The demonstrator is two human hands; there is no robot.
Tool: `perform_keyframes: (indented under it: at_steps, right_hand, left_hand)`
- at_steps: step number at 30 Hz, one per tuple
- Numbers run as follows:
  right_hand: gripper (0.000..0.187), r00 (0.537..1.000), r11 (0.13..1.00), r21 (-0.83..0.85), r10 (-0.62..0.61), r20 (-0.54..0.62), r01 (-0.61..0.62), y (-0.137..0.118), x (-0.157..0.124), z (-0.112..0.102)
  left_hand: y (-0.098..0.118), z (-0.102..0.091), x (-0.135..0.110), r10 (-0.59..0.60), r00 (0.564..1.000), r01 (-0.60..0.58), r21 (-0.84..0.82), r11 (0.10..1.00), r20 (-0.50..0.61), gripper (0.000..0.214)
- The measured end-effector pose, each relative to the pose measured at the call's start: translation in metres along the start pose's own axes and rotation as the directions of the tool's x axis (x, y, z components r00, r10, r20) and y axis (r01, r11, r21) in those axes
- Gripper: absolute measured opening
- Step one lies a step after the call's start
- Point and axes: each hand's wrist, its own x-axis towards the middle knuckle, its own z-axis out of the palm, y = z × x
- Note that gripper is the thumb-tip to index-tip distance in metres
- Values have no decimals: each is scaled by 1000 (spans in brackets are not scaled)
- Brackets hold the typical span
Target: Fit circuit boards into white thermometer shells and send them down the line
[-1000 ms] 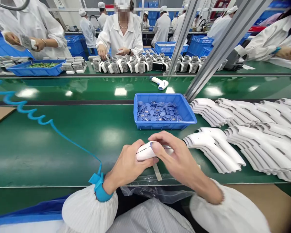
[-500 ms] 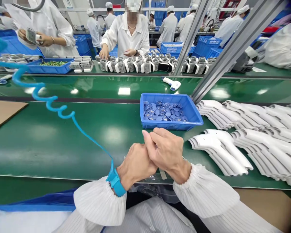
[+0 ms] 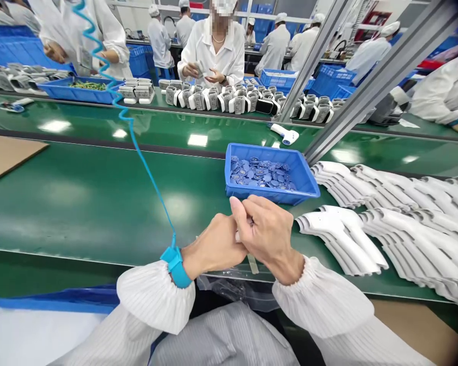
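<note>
While curled shut, the right fingers (image 3: 261, 213) touch the left hand (image 3: 213, 244).

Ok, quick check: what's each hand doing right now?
Left hand: closed, pressed against the other hand; anything held is hidden.
Right hand: closed, curled over the left; cannot tell whether it holds anything.

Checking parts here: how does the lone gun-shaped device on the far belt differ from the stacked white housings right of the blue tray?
The lone device lies by itself; the housings overlap in fanned rows. The device has a blue patch, while the housings look plain white. Both are gun-shaped and rest on green belting.
</note>
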Motion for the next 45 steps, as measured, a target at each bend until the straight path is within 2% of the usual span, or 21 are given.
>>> perform_keyframes:
  at_steps: [3, 6, 9, 11, 13, 16, 20, 22, 23, 25, 27, 29, 31, 33, 35, 37, 39, 40, 42, 45]
  right_hand:
    - [52, 998, 998, 7, -67, 9, 66, -1, 1, 5]
    - [53, 999, 997, 65, -29, -18, 30, -1, 4, 10]
    - [54, 993, 991, 111, 87, -79, -78, 0, 5, 8]
    - [54, 975, 980, 109, 178, -132, -164, 1, 5, 5]
    - [51, 974, 977, 88, 202, -102, -193, 4, 4, 4]
    - [49, 994, 995, 11, 104, 17, -104, 8, 3, 9]
    - [52, 995, 993, -66, 93, -29, -94, 7, -1, 20]
    - [51, 997, 996, -33, 81, 1, -81, 8, 2, 17]
    - [52, 995, 997, 2, 79, 55, -80, 10, 5, 13]
    - [53, 970, 987, 90, 113, 213, -135, 20, 20, 3]
    - [47, 918, 970, 106, 168, 360, -219, 40, 42, -4]
    - [34, 875, 972, 17, 205, 439, -236, 64, 68, 0]
    - [22, 836, 973, -96, 231, 498, -212, 87, 90, 15]
    - [23, 791, 967, -149, 254, 556, -205, 103, 105, 38]
    - [26, 751, 963, -177, 271, 603, -206, 110, 113, 61]
    - [26, 715, 959, -200, 282, 640, -199, 113, 115, 75]
    - [21, 691, 959, -210, 283, 666, -190, 113, 115, 80]
    - [20, 682, 960, -210, 280, 676, -186, 113, 114, 80]
    - [20, 675, 962, -204, 274, 685, -183, 115, 114, 78]
    - [24, 674, 962, -190, 272, 687, -195, 115, 114, 78]
  left_hand:
    - [-2, 10, 0, -51, 998, 57, 173, 983, -40, 21]
    - [-4, 9, -1, -57, 995, 77, 249, 965, -86, 25]
    - [-7, -2, -5, -56, 998, 57, 28, 998, -41, 22]
    - [-9, -9, -8, -103, 994, 99, -128, 987, -31, 27]
    - [-12, -10, -11, -146, 988, 137, -166, 977, -48, 31]
    - [-15, 0, -11, -110, 990, 105, -63, 992, -84, 25]
    - [-13, 18, -9, -72, 983, 106, 207, 973, -168, 21]
    - [-11, 17, -10, -96, 981, 129, 203, 971, -167, 20]
    - [-11, 12, -12, -115, 982, 140, 167, 976, -152, 19]
    - [-13, -7, -19, -178, 977, 191, 110, 975, -118, 22]
    - [-19, -33, -29, -254, 961, 268, 137, 954, -113, 33]
    - [-26, -58, -36, -303, 943, 326, 208, 922, -137, 34]
    - [-31, -73, -39, -265, 945, 313, 303, 900, -189, 30]
    - [-32, -75, -34, -134, 970, 218, 475, 853, -205, 43]
    - [-29, -65, -23, -5, 994, 79, 686, 723, -109, 38]
    - [-26, -52, -12, 14, 1000, -20, 817, 576, 15, 16]
    - [-24, -44, -3, -20, 999, -17, 852, 523, 33, 14]
    - [-23, -44, -1, -36, 999, 22, 843, 538, -3, 16]
    - [-24, -49, -1, -89, 989, 151, 764, 628, -122, 16]
    - [-26, -61, -7, -272, 924, 373, 479, 795, -268, 30]
